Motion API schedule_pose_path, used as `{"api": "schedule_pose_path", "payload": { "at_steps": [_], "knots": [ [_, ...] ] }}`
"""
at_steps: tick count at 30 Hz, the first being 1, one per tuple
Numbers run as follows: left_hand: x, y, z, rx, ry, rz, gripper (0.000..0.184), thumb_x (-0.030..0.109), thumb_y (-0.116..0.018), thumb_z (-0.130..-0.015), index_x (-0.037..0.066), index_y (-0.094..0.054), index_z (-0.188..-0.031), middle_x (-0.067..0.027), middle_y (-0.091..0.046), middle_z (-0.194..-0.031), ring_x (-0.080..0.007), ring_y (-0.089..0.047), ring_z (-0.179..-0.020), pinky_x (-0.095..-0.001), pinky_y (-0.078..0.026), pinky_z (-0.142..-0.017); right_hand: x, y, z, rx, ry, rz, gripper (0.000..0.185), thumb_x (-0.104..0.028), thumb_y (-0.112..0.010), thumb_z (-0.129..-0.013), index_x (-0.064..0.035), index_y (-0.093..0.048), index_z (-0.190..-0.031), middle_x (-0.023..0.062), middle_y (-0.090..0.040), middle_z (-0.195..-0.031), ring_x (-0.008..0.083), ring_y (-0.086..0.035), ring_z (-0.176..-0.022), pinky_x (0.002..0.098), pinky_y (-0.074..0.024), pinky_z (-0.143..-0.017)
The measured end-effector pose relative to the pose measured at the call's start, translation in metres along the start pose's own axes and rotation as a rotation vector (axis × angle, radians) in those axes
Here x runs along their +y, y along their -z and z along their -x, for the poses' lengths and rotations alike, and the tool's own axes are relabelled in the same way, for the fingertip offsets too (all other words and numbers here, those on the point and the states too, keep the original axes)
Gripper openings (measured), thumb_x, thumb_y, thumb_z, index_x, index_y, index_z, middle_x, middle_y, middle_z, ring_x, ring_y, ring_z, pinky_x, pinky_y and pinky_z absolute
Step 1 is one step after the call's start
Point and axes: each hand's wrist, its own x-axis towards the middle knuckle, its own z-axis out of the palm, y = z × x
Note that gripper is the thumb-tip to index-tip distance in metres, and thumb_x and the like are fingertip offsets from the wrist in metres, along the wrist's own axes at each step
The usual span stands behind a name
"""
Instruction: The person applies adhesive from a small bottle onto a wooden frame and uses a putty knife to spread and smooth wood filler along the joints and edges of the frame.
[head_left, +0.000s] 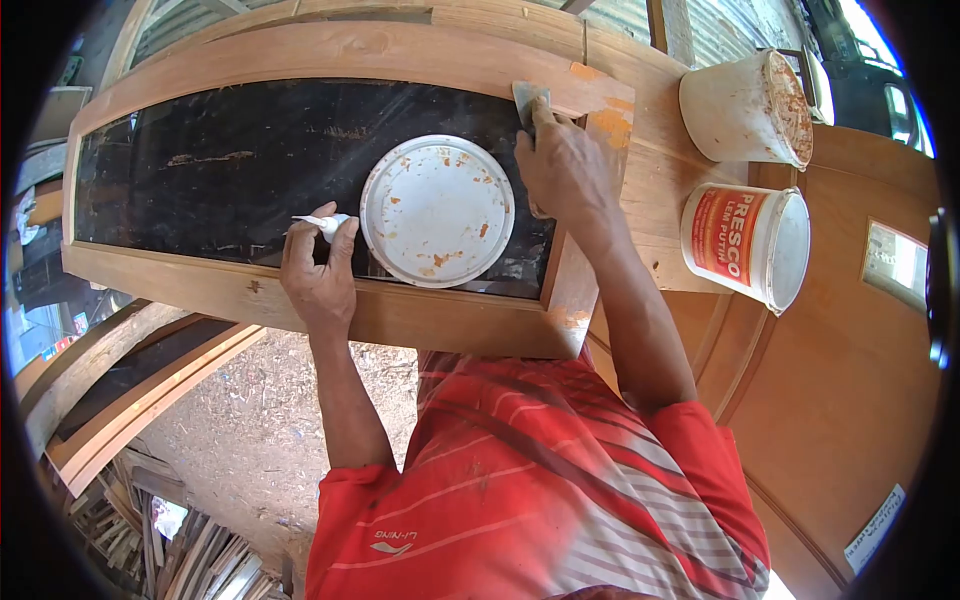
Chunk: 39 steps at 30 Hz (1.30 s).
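Observation:
My left hand [320,270] is closed around a small white tube with a pointed nozzle [328,225], over the near rail of a wooden frame [440,315]. Gripped in my right hand [572,170] is a putty knife [530,100], its flat blade against the far rail near the right corner. Orange filler patches [610,125] mark the wood beside it. Between my hands a round white lid [437,212], spotted with orange bits, lies on the dark panel [250,170] inside the frame.
Right of the frame are a stained white bucket [745,108] and a white tub with a red label [745,240]. Large wooden panels [840,350] stand at the right. Another framed piece [150,390] and scrap wood strips [190,555] are at lower left.

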Motion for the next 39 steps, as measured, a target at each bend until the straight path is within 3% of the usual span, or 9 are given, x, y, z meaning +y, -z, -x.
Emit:
{"api": "schedule_pose_path", "payload": {
  "at_steps": [6,9,13,16,22,24,28,31,39],
  "knots": [
    [0.003,-0.001,-0.001,0.008,-0.086,-0.005,0.026,0.019,-0.083,-0.093,-0.001,-0.072,-0.106,-0.0130,-0.077,-0.111,-0.0265,-0.071,-0.098,-0.0396,-0.054,-0.089,-0.004,-0.010,-0.004,0.118,0.084,-0.046,0.040,-0.024,-0.061,-0.100,0.0053,-0.066,-0.126,0.0319,-0.073,-0.094,0.0448,-0.074,-0.089,0.0516,-0.0580,-0.083],
    [0.009,0.003,-0.002,-0.001,-0.103,-0.035,0.025,0.018,-0.083,-0.094,-0.001,-0.072,-0.106,-0.0137,-0.077,-0.111,-0.0266,-0.071,-0.098,-0.0395,-0.054,-0.089,-0.007,0.014,-0.006,-0.100,0.117,-0.061,0.040,-0.022,-0.062,-0.099,0.0084,-0.065,-0.126,0.0321,-0.072,-0.093,0.0459,-0.073,-0.083,0.0512,-0.0586,-0.081],
    [-0.002,0.002,0.000,-0.044,-0.081,0.028,0.028,0.019,-0.081,-0.095,0.000,-0.074,-0.114,-0.0124,-0.076,-0.113,-0.0232,-0.069,-0.103,-0.0373,-0.052,-0.095,-0.006,-0.010,-0.003,0.171,0.191,-0.023,0.036,-0.015,-0.058,-0.099,0.0085,-0.065,-0.125,0.0304,-0.072,-0.089,0.0423,-0.074,-0.083,0.0531,-0.0581,-0.074],
    [-0.001,0.004,0.001,-0.057,-0.054,0.000,0.024,0.015,-0.084,-0.090,-0.002,-0.074,-0.105,-0.0147,-0.076,-0.111,-0.0280,-0.071,-0.102,-0.0397,-0.053,-0.093,-0.010,0.059,0.007,-0.352,0.033,-0.241,0.035,-0.016,-0.058,-0.099,0.0038,-0.067,-0.127,0.0318,-0.070,-0.084,0.0401,-0.074,-0.082,0.0531,-0.0574,-0.073],
    [-0.003,0.003,0.002,-0.088,-0.052,-0.041,0.028,0.011,-0.080,-0.094,-0.004,-0.073,-0.117,-0.0151,-0.073,-0.114,-0.0264,-0.068,-0.105,-0.0392,-0.053,-0.096,0.086,0.181,0.045,0.373,0.217,-0.106,0.034,-0.007,-0.054,-0.105,-0.0001,-0.069,-0.135,0.0253,-0.075,-0.105,0.0226,-0.072,-0.085,0.0380,-0.0563,-0.082],
    [0.001,-0.001,0.001,-0.066,-0.031,-0.081,0.028,0.014,-0.079,-0.095,-0.003,-0.073,-0.116,-0.0152,-0.073,-0.110,-0.0271,-0.068,-0.101,-0.0402,-0.053,-0.093,0.118,0.239,0.039,0.489,0.060,0.075,0.033,-0.010,-0.056,-0.104,-0.0018,-0.070,-0.133,0.0251,-0.075,-0.106,0.0274,-0.073,-0.086,0.0398,-0.0561,-0.084],
    [0.010,-0.007,-0.002,-0.050,-0.049,-0.155,0.028,0.018,-0.078,-0.097,-0.003,-0.073,-0.115,-0.0157,-0.073,-0.108,-0.0292,-0.068,-0.098,-0.0411,-0.052,-0.090,0.238,0.285,-0.032,0.085,-0.156,0.439,0.033,-0.018,-0.062,-0.098,0.0002,-0.073,-0.123,0.0270,-0.074,-0.099,0.0343,-0.073,-0.087,0.0447,-0.0547,-0.086],
    [0.009,-0.008,0.001,-0.042,-0.020,-0.183,0.029,0.020,-0.078,-0.098,-0.003,-0.072,-0.115,-0.0155,-0.073,-0.107,-0.0297,-0.068,-0.098,-0.0412,-0.052,-0.090,0.296,0.265,-0.105,-0.387,0.036,0.440,0.031,-0.019,-0.063,-0.097,0.0005,-0.075,-0.117,0.0256,-0.075,-0.102,0.0330,-0.074,-0.093,0.0436,-0.0548,-0.088],
    [0.010,-0.010,-0.001,-0.011,0.020,-0.197,0.032,0.023,-0.078,-0.098,-0.004,-0.072,-0.115,-0.0158,-0.073,-0.106,-0.0287,-0.069,-0.098,-0.0409,-0.053,-0.089,0.350,0.203,-0.160,-0.138,0.098,0.617,0.029,-0.017,-0.062,-0.098,-0.0003,-0.075,-0.117,0.0201,-0.076,-0.104,0.0290,-0.073,-0.096,0.0403,-0.0559,-0.088]
  ]
}}
